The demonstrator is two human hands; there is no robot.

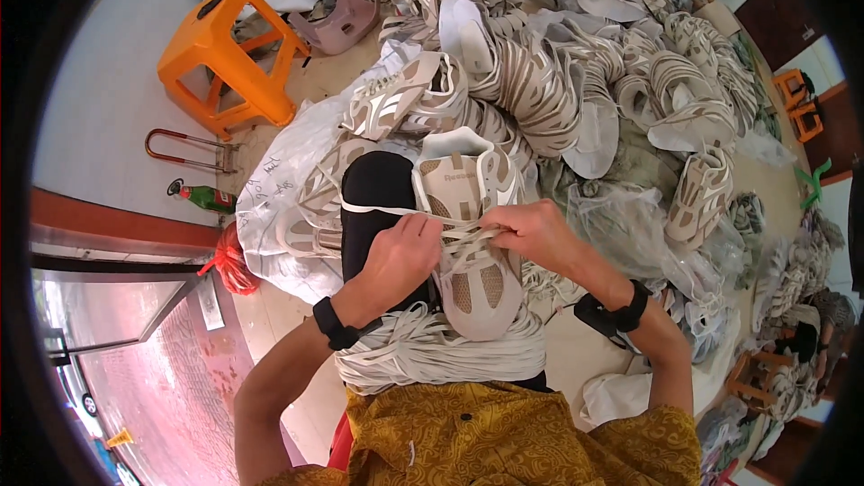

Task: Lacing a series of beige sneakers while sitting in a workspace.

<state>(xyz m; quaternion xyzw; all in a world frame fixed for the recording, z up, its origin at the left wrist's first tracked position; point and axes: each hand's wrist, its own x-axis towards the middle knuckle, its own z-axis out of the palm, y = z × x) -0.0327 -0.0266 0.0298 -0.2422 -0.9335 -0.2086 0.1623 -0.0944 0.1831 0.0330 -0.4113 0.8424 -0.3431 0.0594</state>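
Observation:
A beige and white sneaker (483, 306) rests on my lap, toe toward me, beside my black-clad leg (369, 182). My left hand (403, 256) is closed at its left side, fingers pinched on a cream shoelace (376, 209) that loops out over the dark cloth. On the other side of the tongue (450, 184), my right hand (533, 232) pinches lace near the eyelets. Crossed lace strands lie over the front of the sneaker between both hands; their exact threading is too fine to tell. A thick bundle of pale laces (441, 346) lies across my lap below the toe.
Finished-looking sneakers (396, 103) lie on a white sack (270, 189) just ahead. Long stacks of shoe uppers (531, 94) spread ahead and right, among clear plastic bags (621, 225). An orange stool (229, 58), a green bottle (209, 197) and red twine (236, 261) are at left.

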